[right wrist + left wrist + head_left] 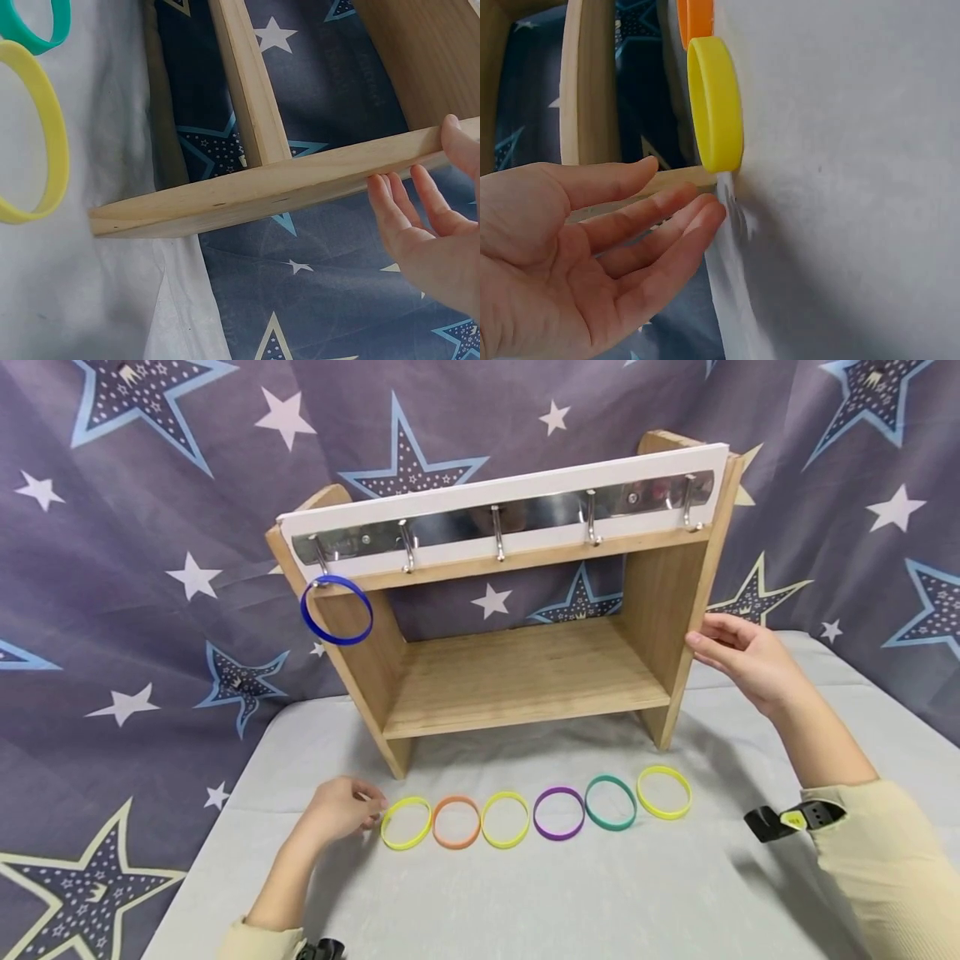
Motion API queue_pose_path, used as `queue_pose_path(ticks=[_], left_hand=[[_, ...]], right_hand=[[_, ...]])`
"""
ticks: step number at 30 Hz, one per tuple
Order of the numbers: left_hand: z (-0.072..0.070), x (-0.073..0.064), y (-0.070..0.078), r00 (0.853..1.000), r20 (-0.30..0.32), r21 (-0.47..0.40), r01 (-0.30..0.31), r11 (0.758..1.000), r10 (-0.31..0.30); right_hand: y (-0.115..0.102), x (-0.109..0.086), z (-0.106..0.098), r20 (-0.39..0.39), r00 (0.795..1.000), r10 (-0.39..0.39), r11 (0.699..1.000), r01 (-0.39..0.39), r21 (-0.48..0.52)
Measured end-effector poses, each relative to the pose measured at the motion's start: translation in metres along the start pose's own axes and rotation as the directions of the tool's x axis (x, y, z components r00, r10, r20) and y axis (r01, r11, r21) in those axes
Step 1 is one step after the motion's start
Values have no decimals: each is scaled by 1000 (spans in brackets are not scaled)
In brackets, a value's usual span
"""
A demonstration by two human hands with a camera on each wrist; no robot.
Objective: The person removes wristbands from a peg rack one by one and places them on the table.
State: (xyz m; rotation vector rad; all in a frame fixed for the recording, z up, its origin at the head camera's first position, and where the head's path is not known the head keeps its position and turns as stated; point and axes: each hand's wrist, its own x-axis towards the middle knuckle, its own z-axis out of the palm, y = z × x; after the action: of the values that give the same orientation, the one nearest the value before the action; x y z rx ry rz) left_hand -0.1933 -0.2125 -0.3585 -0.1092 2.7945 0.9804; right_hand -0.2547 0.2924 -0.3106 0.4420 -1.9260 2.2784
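Note:
On the left, my left hand point(342, 810) is beside a yellow wristband point(407, 823) lying at the end of a row. Its fingers are loosely bent with nothing between them; in the left wrist view the fingertips point(705, 214) are just short of the yellow band point(715, 105). My right hand point(746, 658) holds the right side panel of a wooden rack point(678, 693). In the right wrist view the thumb is on the panel's front edge point(247, 184) and the fingers touch its outer face. A blue wristband point(337, 639) hangs from the rack's leftmost hook point(318, 556).
Rightward along the row lie orange point(456, 846), yellow point(505, 844), purple point(558, 837), green point(611, 827) and yellow point(664, 815) wristbands on a grey cloth point(525, 902). Several metal hooks point(497, 531) line the rack's white board. A star-patterned curtain point(187, 635) hangs behind.

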Motion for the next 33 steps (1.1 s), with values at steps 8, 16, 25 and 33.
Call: queue_pose_path(ticks=[8,16,25,33], left_hand=[[-12,0,-2,980,-115,65,-158,985,165],[-25,1,6,946,-195,99,-243,965,258],[-45,1,21,896,-267,116,-335,935,355],[-58,1,40,844,-380,-2,-411,912,379]], right_hand=[[0,0,0,-4,1000,6,1000,-7,-13],[0,0,0,-3,1000,4,1000,-4,-3],[0,0,1,-1,1000,3,1000,-3,-26],[0,-1,0,-7,1000,4,1000,-4,-30]])
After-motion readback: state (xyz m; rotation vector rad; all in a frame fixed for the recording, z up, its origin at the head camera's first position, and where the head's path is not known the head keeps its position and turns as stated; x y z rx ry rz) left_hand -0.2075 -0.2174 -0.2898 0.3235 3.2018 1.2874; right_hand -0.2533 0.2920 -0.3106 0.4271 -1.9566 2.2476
